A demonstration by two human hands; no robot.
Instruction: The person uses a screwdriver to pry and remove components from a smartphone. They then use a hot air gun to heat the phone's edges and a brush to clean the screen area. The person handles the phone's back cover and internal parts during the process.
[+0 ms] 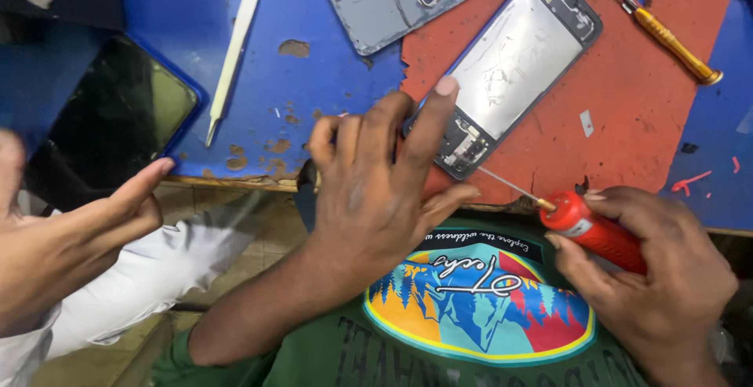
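Observation:
My left hand [382,179] rests on the near edge of the bench, its index finger pressing the lower corner of an opened phone [510,69] that lies face down with its silver inner plate showing. My right hand [655,277] grips a red-handled screwdriver [592,230]. Its thin shaft points up-left, with the tip at the phone's bottom end, next to my left fingers.
A grey phone back cover [384,7] lies behind the phone. A yellow screwdriver [671,38] sits at the far right and a white pry stick [235,46] at the left. Another person's hand [86,234] reaches by a dark phone [110,120] at the left edge.

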